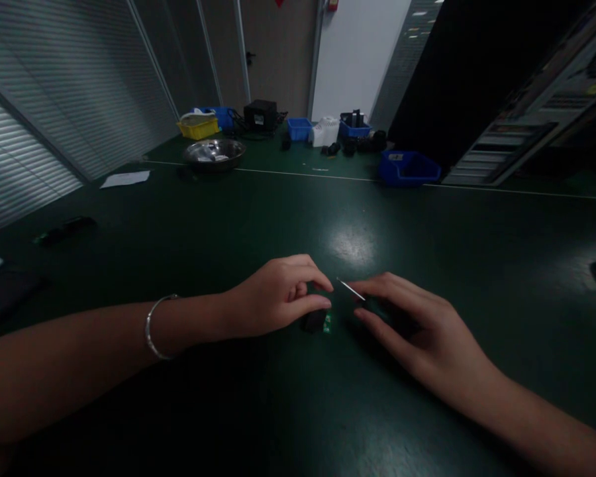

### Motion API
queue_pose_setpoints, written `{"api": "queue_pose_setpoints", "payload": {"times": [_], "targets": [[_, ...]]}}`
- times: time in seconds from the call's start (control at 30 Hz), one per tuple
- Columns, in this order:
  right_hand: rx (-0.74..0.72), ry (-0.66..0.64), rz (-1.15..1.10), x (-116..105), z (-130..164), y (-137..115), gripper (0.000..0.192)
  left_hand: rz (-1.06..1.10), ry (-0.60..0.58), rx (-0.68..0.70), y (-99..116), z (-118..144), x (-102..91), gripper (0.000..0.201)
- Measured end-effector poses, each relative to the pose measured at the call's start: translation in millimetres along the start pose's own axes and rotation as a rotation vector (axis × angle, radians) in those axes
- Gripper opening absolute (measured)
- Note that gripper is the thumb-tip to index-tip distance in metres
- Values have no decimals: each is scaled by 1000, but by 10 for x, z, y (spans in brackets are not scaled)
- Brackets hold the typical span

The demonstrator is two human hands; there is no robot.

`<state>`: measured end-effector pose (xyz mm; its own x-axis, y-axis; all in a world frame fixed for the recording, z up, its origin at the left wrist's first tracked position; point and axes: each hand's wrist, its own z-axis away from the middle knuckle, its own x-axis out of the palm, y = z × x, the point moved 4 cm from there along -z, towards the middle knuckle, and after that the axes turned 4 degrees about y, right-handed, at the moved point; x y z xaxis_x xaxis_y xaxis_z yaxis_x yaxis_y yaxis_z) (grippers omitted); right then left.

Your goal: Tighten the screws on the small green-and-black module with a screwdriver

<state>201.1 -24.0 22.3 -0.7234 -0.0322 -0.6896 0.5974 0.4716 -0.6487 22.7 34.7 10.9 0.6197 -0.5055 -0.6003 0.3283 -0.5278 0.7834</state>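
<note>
Low in the frame, two bare forearms come in from the left and right edges and meet a little below the centre. The left wrist wears a thin silver bracelet (155,328). The left hand (273,298) rests on the dark green table (298,397), its thumb and fingers curled together and pinching a small dark part with a green board (318,321), which lies on the table just below the centre of the frame. The right hand (417,324) is just beside it, to the right, fingers bent and close together; it holds a thin metal pin (350,289) whose tip points toward the left hand. How exactly the fingers grip the pin I cannot tell, because the picture is dark.

Farther away, at the left edge, some small dark objects (64,230) lie on the table. Above them, in the upper left, are a white paper (125,178) and a steel bowl (214,154). At the far end of the table stand a yellow bin (198,126), a black box (260,114) and several blue bins (408,167).
</note>
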Motion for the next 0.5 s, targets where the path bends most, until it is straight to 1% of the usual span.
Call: {"api": "queue_pose_setpoints", "payload": {"times": [0.07, 0.17, 0.23, 0.3, 0.4, 0.5], "targets": [[5, -45, 11, 52, 12, -10, 23, -55, -63, 36, 21, -4, -23, 29], [39, -107, 54, 136, 33, -15, 17, -107, -176, 83, 41, -5, -34, 43], [75, -134, 78, 180, 42, -15, 17, -125, -218, 103, 49, -4, -25, 48], [95, -128, 87, 202, 42, -19, 23, -140, -226, 109, 55, -5, -6, 46], [104, -87, 108, 214, 37, -21, 34, -153, -196, 90, 60, -16, 26, 40], [116, -73, 137, 228, 41, -7, 38, -155, -179, 76, 67, -33, 53, 39]]}}
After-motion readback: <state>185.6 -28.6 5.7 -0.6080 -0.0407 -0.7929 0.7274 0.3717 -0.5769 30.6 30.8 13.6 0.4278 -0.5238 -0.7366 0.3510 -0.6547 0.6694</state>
